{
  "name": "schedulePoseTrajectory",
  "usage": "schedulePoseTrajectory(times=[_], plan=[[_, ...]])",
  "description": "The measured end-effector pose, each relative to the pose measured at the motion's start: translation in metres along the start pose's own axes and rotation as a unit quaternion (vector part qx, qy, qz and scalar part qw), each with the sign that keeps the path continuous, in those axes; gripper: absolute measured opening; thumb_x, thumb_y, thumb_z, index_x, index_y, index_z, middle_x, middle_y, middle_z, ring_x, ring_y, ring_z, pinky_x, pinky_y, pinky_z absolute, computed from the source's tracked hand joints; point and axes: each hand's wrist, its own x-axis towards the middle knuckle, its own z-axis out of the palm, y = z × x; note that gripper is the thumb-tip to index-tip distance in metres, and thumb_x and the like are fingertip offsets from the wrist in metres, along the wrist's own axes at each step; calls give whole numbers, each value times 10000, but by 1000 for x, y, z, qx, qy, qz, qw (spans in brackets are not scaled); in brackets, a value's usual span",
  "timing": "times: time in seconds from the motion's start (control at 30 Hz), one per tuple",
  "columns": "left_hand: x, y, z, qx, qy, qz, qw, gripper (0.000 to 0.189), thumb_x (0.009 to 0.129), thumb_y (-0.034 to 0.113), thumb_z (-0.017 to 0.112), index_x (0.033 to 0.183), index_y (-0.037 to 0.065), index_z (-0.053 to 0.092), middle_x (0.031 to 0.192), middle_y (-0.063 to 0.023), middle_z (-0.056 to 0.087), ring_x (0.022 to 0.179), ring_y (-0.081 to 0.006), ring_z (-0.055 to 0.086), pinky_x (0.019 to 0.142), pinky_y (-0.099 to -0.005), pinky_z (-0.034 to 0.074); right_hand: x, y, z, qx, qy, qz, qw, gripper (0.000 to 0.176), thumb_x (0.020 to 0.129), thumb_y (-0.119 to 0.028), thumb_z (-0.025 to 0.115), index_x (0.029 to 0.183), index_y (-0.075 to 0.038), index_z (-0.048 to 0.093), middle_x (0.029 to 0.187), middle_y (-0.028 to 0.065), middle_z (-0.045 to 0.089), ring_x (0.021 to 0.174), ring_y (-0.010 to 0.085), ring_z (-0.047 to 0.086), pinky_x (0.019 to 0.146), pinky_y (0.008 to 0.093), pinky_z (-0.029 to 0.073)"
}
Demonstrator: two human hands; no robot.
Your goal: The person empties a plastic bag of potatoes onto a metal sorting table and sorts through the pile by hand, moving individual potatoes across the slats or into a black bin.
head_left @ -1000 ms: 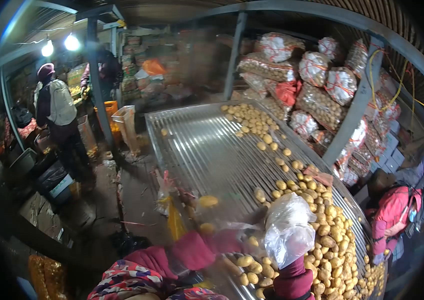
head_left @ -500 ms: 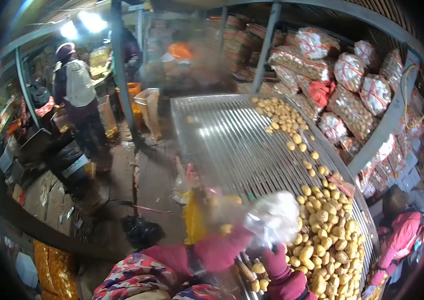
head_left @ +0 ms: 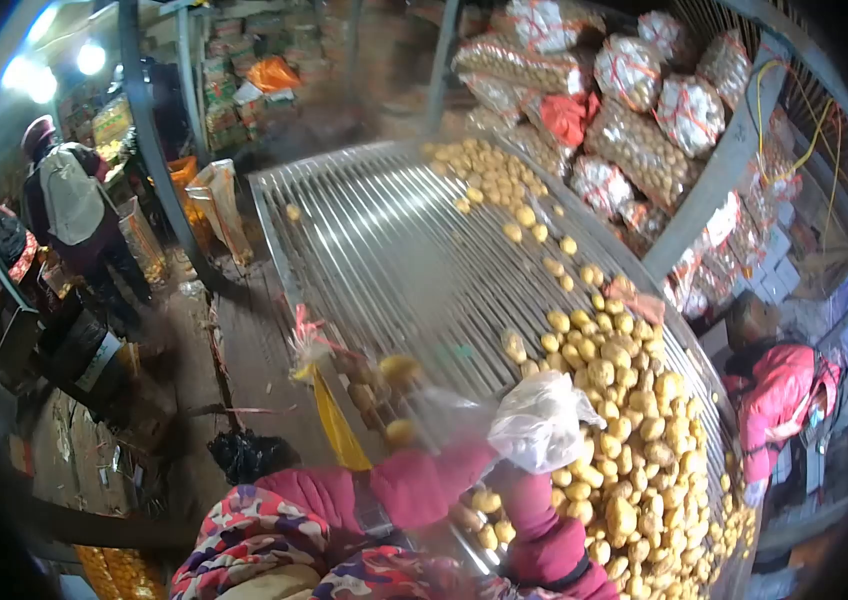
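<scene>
A crumpled white plastic bag point(head_left: 544, 422) covers the place where my right hand would show, at the end of the raised pink sleeve; its fingers are hidden. My left hand point(head_left: 450, 412) is a pale blur left of the bag, over the slatted metal table point(head_left: 384, 240), and what it holds cannot be made out. Beside it are blurred potatoes point(head_left: 399, 370) near a yellow strip point(head_left: 336, 420). A large heap of potatoes point(head_left: 634, 460) lies right of the bag. A few more potatoes point(head_left: 487, 502) show between my two forearms.
Smaller potatoes point(head_left: 489, 175) lie at the table's far end. Filled net sacks point(head_left: 639, 150) are stacked beyond. A person in pink point(head_left: 789, 395) bends at the right; another person point(head_left: 69, 200) stands at the left. Metal posts point(head_left: 159, 150) rise around. A black bag point(head_left: 249, 455) lies on the floor.
The view has turned to the right, so the table and sacks appear farther left. The white bag looks less blurred. Potatoes now show beside the yellow strip, near my left hand.
</scene>
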Motion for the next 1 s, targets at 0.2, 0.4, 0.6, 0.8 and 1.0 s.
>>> schedulePoseTrajectory(times=[0.2,0.4,0.6,0.8,1.0], plan=[[3,-18,14,-16,-12,-38,999,583,883,238,772,1384,68,528,1132,-75,661,1007,-173,650,811,-315,553,-2,8,-23,-228,138,-172,948,464,838,-19,725,1280,-19,583,1190,114,645,1068,249,633,911,387,520],[1,-15,2,-14,8,-75,997,567,890,248,764,1377,70,535,1118,-76,662,1002,-175,651,803,-315,553,-10,23,-34,-333,88,-183,921,527,797,18,747,1295,-22,579,1194,111,654,1071,247,635,911,383,519],[0,21,-43,-1,83,-84,993,552,897,257,757,1370,72,542,1103,-76,663,996,-177,653,794,-315,552,-37,37,-42,-359,3,-151,921,366,863,-45,749,1210,-14,636,861,52,709,730,93,661,625,279,539],[25,109,-159,-34,355,-28,934,537,904,267,749,1363,73,550,1089,-77,665,990,-179,654,785,-315,551,-62,31,-50,-269,4,-35,962,399,903,-189,749,1265,-56,645,887,68,732,776,170,702,706,323,560],[36,112,-190,-21,459,-136,878,523,911,276,742,1356,75,557,1074,-77,666,984,-181,655,777,-316,551,-71,48,-35,-345,-36,-36,937,463,886,-223,757,1316,-116,622,1030,127,750,902,284,748,745,381,586]])
